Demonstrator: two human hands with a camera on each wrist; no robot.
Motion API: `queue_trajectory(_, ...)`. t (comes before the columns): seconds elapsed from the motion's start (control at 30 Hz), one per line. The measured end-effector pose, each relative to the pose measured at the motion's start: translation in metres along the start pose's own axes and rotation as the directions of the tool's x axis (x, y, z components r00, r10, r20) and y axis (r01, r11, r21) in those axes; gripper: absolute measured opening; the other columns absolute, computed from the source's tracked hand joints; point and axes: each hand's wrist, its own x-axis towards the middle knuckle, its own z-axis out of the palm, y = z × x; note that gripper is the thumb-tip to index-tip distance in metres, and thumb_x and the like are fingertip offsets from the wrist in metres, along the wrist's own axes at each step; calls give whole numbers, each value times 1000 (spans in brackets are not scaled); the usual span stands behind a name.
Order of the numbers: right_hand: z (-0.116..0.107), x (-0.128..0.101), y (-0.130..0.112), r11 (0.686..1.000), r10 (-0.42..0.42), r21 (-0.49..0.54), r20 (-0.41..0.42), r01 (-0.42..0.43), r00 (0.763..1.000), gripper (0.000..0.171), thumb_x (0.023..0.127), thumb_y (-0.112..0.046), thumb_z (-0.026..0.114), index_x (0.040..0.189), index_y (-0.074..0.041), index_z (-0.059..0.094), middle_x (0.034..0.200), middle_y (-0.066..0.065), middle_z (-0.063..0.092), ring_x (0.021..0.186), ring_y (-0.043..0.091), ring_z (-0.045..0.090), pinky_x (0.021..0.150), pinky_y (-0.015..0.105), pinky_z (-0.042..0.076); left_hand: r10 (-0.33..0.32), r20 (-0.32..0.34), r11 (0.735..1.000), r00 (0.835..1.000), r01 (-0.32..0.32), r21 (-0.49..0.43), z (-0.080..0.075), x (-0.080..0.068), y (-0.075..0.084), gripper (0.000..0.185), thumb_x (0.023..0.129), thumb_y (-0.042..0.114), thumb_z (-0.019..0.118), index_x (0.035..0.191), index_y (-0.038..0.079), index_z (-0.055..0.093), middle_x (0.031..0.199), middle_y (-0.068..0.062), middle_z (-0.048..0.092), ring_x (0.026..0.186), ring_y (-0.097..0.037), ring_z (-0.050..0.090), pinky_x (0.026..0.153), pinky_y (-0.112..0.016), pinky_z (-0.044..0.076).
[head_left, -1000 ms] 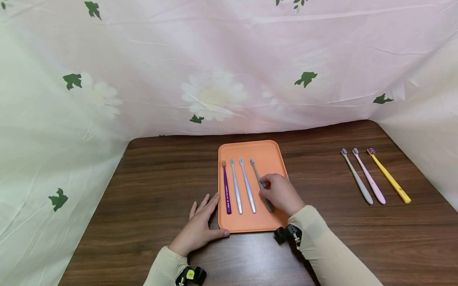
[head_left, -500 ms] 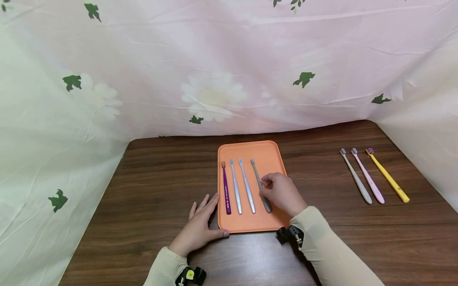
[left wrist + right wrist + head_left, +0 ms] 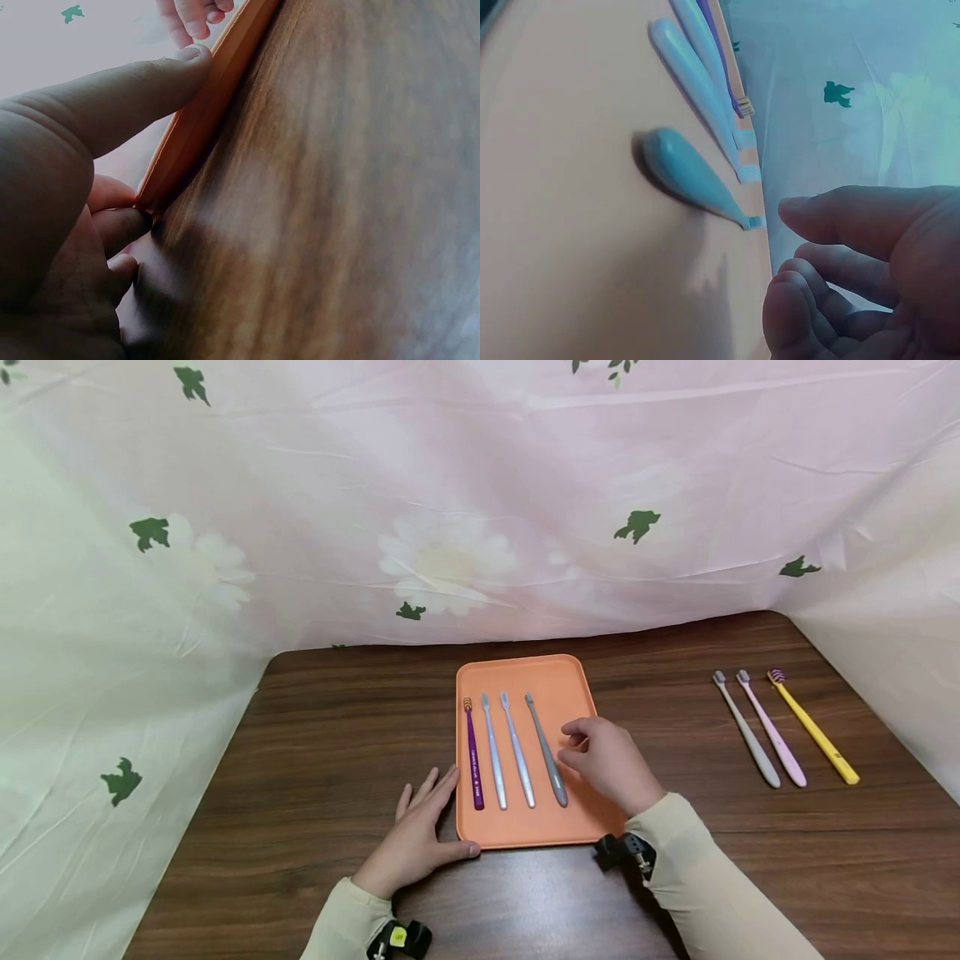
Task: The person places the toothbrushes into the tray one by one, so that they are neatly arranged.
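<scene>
While left hand steadies tray, right hand hovers beside grey toothbrush.

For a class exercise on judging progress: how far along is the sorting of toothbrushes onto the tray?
Done: four toothbrushes lie side by side on the orange tray, the dark grey toothbrush rightmost. In hand: nothing; the right hand hovers empty beside it, while the left hand rests against the tray's corner. Left: three toothbrushes lie on the table.
</scene>
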Motion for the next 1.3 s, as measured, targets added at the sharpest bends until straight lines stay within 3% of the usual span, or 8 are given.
queue_trajectory(0.57,-22,-2,16,1000,10,-17,-43,-10,999,35,91,-11,73,121,5,67,103,15,67,92,27,63,71,36,57,-2,3,1000,1000,2,-4,-1,0,0,105,78,41,86,160,13,26,164,-4,28,154,-29,11,120,-56,-8)
queue_trajectory(1.3,-47,-10,55,989,-24,-146,-83,11,996,36,91,-15,72,120,5,67,103,18,67,91,31,65,74,45,56,0,12,1000,1000,0,-13,-1,0,0,105,79,41,85,161,13,25,164,-4,27,154,-29,10,119,-56,-8)
